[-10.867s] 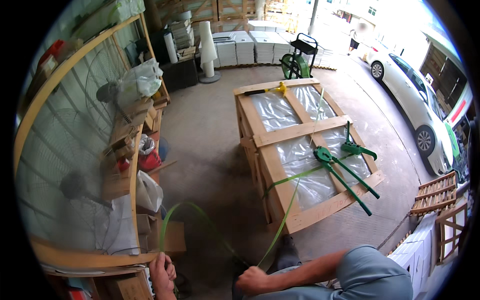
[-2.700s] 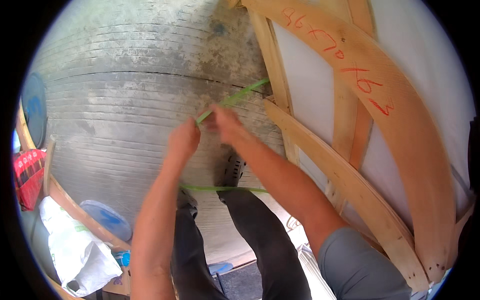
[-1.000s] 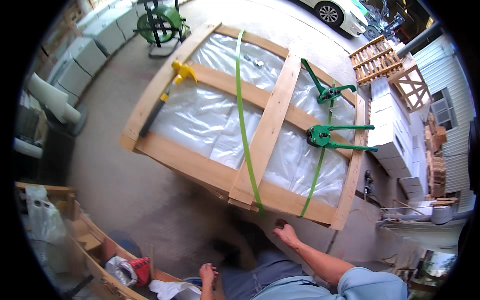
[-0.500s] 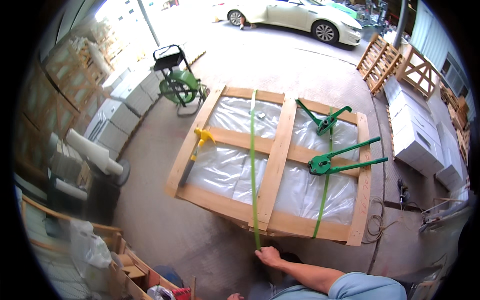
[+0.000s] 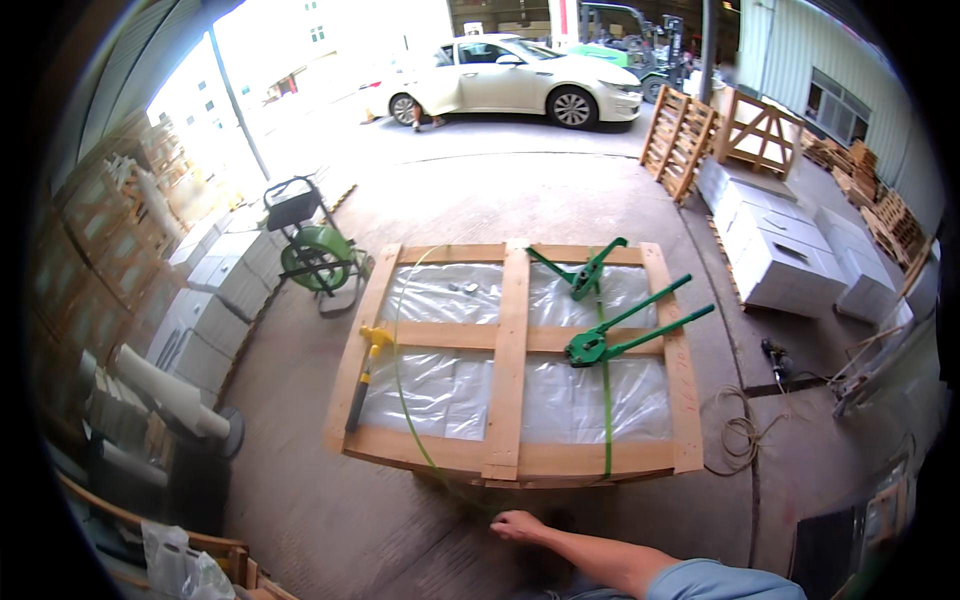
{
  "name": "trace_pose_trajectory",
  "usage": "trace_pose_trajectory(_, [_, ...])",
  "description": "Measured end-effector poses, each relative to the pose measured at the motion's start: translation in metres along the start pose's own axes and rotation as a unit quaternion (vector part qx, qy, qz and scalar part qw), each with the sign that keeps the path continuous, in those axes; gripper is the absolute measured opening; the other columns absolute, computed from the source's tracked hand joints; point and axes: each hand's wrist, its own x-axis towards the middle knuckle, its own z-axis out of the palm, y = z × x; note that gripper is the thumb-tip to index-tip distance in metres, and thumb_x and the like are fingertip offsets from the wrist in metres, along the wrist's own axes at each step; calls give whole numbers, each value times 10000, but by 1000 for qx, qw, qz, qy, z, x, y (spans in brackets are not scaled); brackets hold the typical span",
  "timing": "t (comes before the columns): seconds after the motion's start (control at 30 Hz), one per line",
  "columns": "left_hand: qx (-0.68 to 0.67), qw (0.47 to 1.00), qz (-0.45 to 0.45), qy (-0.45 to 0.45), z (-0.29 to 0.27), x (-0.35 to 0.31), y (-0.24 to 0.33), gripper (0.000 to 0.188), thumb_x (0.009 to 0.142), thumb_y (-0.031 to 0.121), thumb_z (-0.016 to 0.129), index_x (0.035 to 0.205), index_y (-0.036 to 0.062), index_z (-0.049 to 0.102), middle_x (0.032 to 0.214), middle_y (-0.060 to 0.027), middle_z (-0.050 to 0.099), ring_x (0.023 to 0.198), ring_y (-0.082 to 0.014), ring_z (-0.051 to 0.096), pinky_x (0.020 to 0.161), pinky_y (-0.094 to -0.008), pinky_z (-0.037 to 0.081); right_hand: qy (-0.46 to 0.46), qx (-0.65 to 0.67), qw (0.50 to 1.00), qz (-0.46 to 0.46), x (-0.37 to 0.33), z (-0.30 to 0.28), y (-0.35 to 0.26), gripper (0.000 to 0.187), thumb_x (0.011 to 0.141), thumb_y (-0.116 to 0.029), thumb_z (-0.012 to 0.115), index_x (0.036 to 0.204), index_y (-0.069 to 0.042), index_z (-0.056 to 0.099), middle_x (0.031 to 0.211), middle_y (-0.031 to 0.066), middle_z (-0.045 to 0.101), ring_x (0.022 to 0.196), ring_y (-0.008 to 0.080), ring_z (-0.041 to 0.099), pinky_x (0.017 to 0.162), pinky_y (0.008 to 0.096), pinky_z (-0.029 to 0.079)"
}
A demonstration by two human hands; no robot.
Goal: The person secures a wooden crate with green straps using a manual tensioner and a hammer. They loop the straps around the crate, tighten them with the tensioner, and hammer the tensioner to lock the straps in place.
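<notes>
My right hand (image 5: 516, 526) is closed around the near end of a green packing strap (image 5: 409, 415), just past the front edge of a wooden crate (image 5: 508, 400). The strap bows loosely across the crate's left half. My left hand is out of view. Clear plastic film covers the load between the crate's boards. A claw hammer (image 5: 364, 385) with a yellow head lies on the left side. Another green strap (image 5: 607, 410) crosses the right half, where a long-handled green strapping tool (image 5: 590, 347) and a second green strapping tool (image 5: 588, 276) rest. Small metal pieces (image 5: 463, 288) lie on the film.
Behind the crate's left corner stands a green strap reel cart (image 5: 318, 258). White boxes (image 5: 780, 245) are stacked at the right, with coiled rope (image 5: 738, 436) and a power drill (image 5: 774, 362) on the floor. Film rolls (image 5: 165, 392) stand left; a white car (image 5: 510, 80) is parked beyond.
The left strap has gone from a straight, taut line to a slack curve bowed leftward. My view has tilted up, showing more background. The bit of my left hand at the lower edge is gone.
</notes>
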Motion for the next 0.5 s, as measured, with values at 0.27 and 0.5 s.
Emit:
trace_pose_trajectory(0.27, [170,965,181,-80,77,5,138,271,868,208,482,953,-22,595,762,-135,651,527,-209,617,440,-307,476,251,99,843,465,-260,-52,312,271,790,-292,582,675,-61,664,608,57,648,476,148,600,461,310,494])
trace_pose_trajectory(0.5, [286,883,355,-110,243,-68,250,235,866,173,498,910,-4,646,809,-150,648,636,-240,638,621,-354,513,365,381,719,453,-416,-46,351,260,839,-261,561,885,-17,639,828,82,666,621,171,639,471,305,494])
